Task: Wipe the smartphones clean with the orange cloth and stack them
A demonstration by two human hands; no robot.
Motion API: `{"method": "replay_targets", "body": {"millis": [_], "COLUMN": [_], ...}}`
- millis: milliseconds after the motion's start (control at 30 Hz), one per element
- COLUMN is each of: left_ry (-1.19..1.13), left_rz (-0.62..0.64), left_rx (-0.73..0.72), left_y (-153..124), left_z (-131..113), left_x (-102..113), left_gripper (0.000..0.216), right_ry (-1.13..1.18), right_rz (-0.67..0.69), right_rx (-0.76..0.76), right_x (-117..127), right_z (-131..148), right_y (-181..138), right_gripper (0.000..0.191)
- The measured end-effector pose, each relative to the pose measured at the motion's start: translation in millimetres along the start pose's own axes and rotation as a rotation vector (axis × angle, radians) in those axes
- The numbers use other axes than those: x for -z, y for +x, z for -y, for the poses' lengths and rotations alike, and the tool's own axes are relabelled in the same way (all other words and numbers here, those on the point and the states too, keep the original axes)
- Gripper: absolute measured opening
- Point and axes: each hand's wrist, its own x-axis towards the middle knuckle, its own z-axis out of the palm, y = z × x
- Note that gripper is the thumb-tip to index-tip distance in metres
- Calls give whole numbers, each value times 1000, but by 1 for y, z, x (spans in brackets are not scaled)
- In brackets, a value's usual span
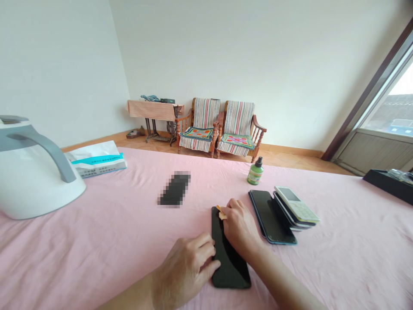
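A black smartphone (229, 266) lies flat on the pink cloth in front of me. My left hand (185, 267) rests at its left edge with curled fingers pressing against the phone's side. My right hand (238, 226) lies over the phone's upper part and pinches a small orange tab (221, 212) near the top edge. Just right of my right hand sits a stack of phones (280, 213), with a light keypad phone (297, 205) on top.
A green bottle (255, 171) stands behind the stack. Another dark phone (175, 189) lies further back. A white kettle (32, 168) and a white packet (97, 158) are at left, a black tray (387, 183) at right. Two wooden chairs (219, 129) stand by the wall.
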Motion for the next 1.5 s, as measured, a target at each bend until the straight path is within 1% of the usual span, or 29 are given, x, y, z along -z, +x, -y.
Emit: {"method": "replay_targets", "body": {"millis": [67,133,300,400,500,600,667,700,867,933,1067,1100,1133,1233,1300,1400,1500], "left_ry": [7,12,27,29,19,13,24,37,114,131,132,128,127,138,141,134,123], "left_rz": [-9,-13,-5,-11,-29,-51,-55,-54,-69,-84,-108,-108,-109,-111,-114,-108,-101], "left_rx": [-5,-7,8,6,-4,-18,-30,-37,-71,-85,-123,-130,-133,-137,-139,-134,-128], "left_y": [0,0,1,2,1,0,-1,-1,-1,-1,-3,-3,-3,-3,-3,-2,-3], "left_z": [0,1,2,3,2,0,-1,-1,0,0,-1,0,0,2,2,0,-1], "left_x": [0,-1,-2,-3,-3,-2,-1,-2,-4,-4,-4,-4,-4,-4,-4,-3,-3], "left_gripper": [3,3,6,5,4,7,9,9,8,9,12,13,13,14,15,15,15], "right_ry": [-32,-29,72,132,185,315,396,413,391,388,440,451,453,414,390,375,359], "right_rz": [-16,-22,8,22,50,148,192,186,73,78,202,212,199,82,41,38,67], "right_rx": [-55,-58,90,149,197,282,314,309,231,244,312,311,297,212,178,179,192], "right_x": [2,2,-6,-7,1,12,14,14,4,5,11,11,10,4,0,0,3], "right_z": [-4,-6,1,2,-2,-8,-8,-7,3,3,-4,-5,-6,-2,1,2,-1], "right_y": [-1,-2,1,4,0,-8,-11,-11,-3,-3,-10,-11,-11,-5,-1,-2,-8], "right_gripper": [28,29,30,30,26,25,28,29,30,30,30,30,29,29,30,27,25]}}
